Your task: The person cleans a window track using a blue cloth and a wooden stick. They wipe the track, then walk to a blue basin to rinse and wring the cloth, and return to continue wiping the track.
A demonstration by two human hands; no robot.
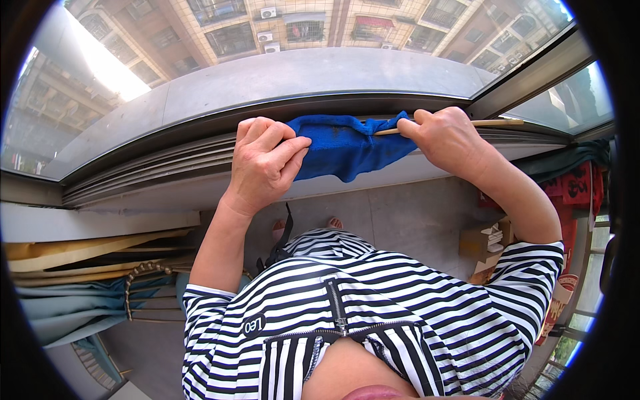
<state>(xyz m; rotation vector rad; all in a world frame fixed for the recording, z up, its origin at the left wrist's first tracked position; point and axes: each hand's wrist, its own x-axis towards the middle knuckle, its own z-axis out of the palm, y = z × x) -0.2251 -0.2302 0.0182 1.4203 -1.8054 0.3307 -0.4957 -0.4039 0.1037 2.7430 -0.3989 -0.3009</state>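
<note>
A blue cloth [345, 155] with dark smudges is stretched between my two hands, over the metal tracks of a window sill. My left hand [267, 157] pinches its left end between thumb and fingers. At the other end, my right hand [442, 137] grips a thin wooden stick [497, 122] together with the cloth's bunched corner. The stick's left tip pokes out against the cloth, and its other end reaches right past my wrist. Below the sill, the cloth's lower edge hangs loose.
Beyond the window glass [320, 70] stands an apartment building. Grooved window tracks [165, 167] run along the sill. To the left are blue curtains [70, 305] and a chair with a beaded metal back [132, 280]. A cardboard box [475, 242] stands on the tiled floor [410, 215] at right.
</note>
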